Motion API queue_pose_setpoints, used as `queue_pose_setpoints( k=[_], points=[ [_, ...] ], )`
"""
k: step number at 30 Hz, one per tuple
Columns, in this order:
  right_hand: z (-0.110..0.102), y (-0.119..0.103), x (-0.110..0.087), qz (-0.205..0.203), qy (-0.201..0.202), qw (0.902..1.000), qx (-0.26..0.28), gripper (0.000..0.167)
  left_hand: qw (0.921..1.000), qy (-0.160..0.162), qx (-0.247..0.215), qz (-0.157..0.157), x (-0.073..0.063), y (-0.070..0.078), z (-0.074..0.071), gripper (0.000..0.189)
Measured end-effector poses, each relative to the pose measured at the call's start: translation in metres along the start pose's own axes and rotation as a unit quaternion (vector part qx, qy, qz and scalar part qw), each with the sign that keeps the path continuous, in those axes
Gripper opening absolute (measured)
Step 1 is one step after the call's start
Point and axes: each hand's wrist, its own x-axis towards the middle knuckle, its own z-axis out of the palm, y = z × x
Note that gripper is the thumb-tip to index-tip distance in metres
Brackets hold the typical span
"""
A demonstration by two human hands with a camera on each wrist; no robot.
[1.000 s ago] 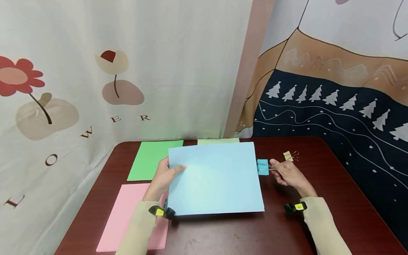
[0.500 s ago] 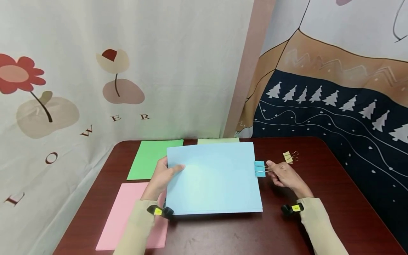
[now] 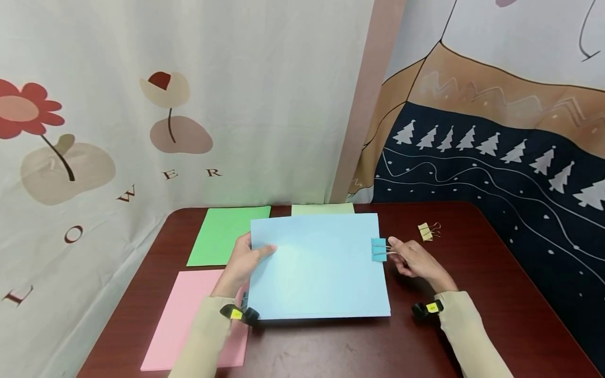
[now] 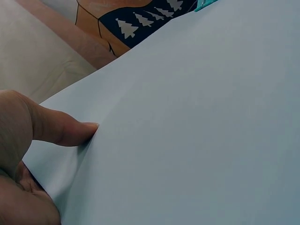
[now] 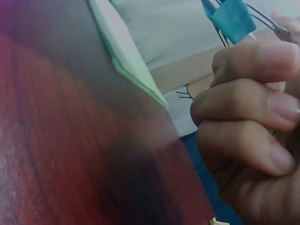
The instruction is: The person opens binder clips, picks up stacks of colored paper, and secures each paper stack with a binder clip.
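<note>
Three papers surround the light-blue sheet (image 3: 319,273): green paper (image 3: 222,239) at ten o'clock, pink paper (image 3: 186,325) at eight, pale-green paper (image 3: 323,209) at twelve, partly blocked. The left hand (image 3: 241,265) pinches the sheet at nine, its thumb (image 4: 61,126) creasing it in the left-wrist view; the right hand (image 3: 417,261) pinches the wire handles (image 3: 389,253) of a blue binder clip (image 3: 378,250) overlapping three

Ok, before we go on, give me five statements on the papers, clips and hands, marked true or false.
1. The left hand holds the blue paper. True.
2. The yellow clip lies on the table. True.
3. The right hand holds the yellow clip. False: the right hand holds the blue clip at the paper's right edge.
4. The pink paper lies nearer the person than the green paper. True.
5. The green paper covers the pink paper. False: table shows between them.
</note>
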Motion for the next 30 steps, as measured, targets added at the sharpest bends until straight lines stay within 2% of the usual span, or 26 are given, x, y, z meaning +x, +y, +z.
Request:
queue_pose_setpoints(
  k=[4, 9, 14, 22, 25, 30],
  points=[
    [0.001, -0.002, 0.002, 0.000, -0.018, 0.9998, 0.007, 0.072, 1.0000, -0.001, 0.002, -0.005, 0.002, 0.000, 0.000, 0.042],
    [0.000, -0.002, 0.003, 0.014, -0.008, 0.9998, -0.009, 0.067, 1.0000, -0.001, 0.004, -0.003, 0.006, 0.000, 0.000, 0.043],
    [-0.001, -0.003, 0.002, 0.034, 0.011, 0.9988, -0.034, 0.052, 1.0000, 0.000, -0.003, -0.007, 0.005, 0.001, 0.002, 0.044],
    [-0.004, -0.006, -0.007, 0.016, 0.037, 0.9976, -0.057, 0.028, 0.9996, -0.012, -0.016, -0.019, -0.003, 0.001, 0.003, 0.044],
    [-0.009, -0.009, -0.013, 0.014, 0.025, 0.9973, -0.068, 0.024, 0.9989, -0.030, -0.029, -0.020, -0.004, 0.001, 0.003, 0.041],
    [-0.017, -0.015, -0.017, 0.003, -0.018, 0.9963, -0.084, 0.025, 0.9966, -0.068, -0.043, -0.018, -0.004, 0.001, 0.002, 0.039]
  ],
)
